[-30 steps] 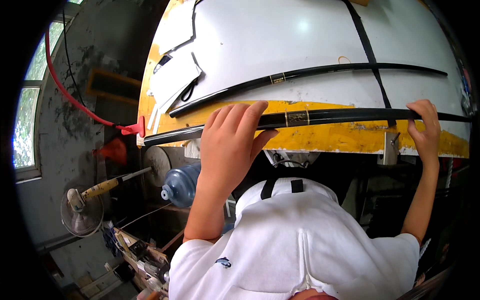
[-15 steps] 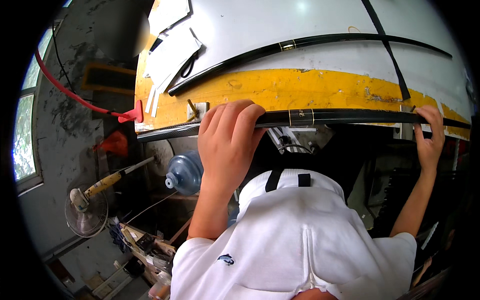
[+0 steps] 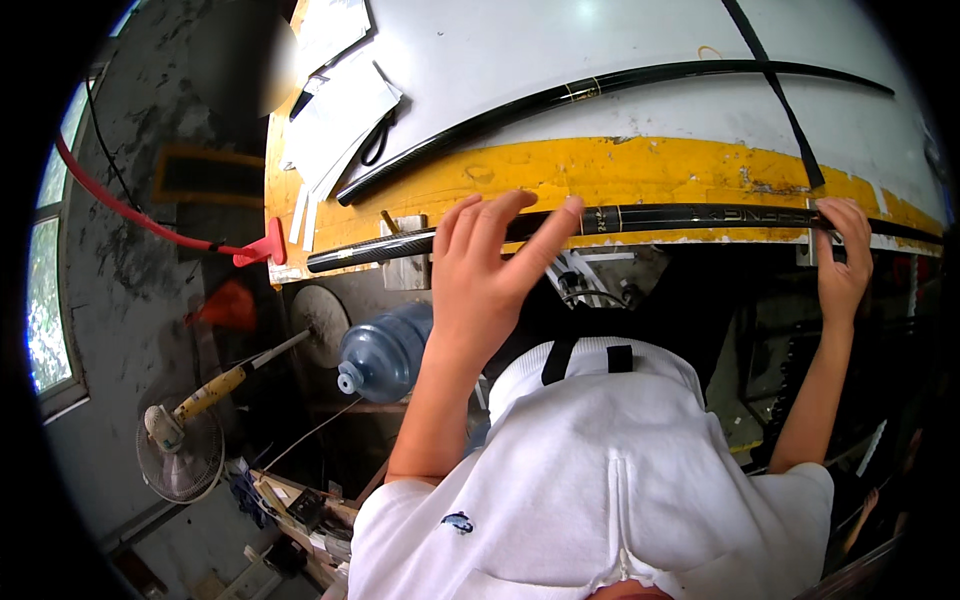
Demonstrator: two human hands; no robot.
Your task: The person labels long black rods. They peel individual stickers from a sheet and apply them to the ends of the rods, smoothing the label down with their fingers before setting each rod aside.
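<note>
A long, tapered black fishing rod [image 3: 680, 217] with a printed band lies along the near edge of the table. Its thick end reaches past a small pale block with a brass-coloured peg [image 3: 404, 272]. Over the rod's left part is my left hand [image 3: 475, 255], thumb and fingers spread, resting against it without closing round it. Farther right, my right hand [image 3: 845, 245] pinches the thinner section beside another metal bracket. A second black fishing rod [image 3: 490, 115] lies farther back on the table, its thin end crossing a black strap [image 3: 790, 125].
The white table top [image 3: 560, 35] has a worn yellow border. White papers [image 3: 340, 120] lie at its left, with a red-handled hose [image 3: 262, 245] by the corner. Below left are a blue water jug [image 3: 385, 355], a standing fan [image 3: 180, 450] and a cluttered low bench [image 3: 300, 510].
The near rod has shifted right and its markings have turned into view. My left hand has loosened from a wrapped grip, its thumb now spread. My right hand has moved slightly left.
</note>
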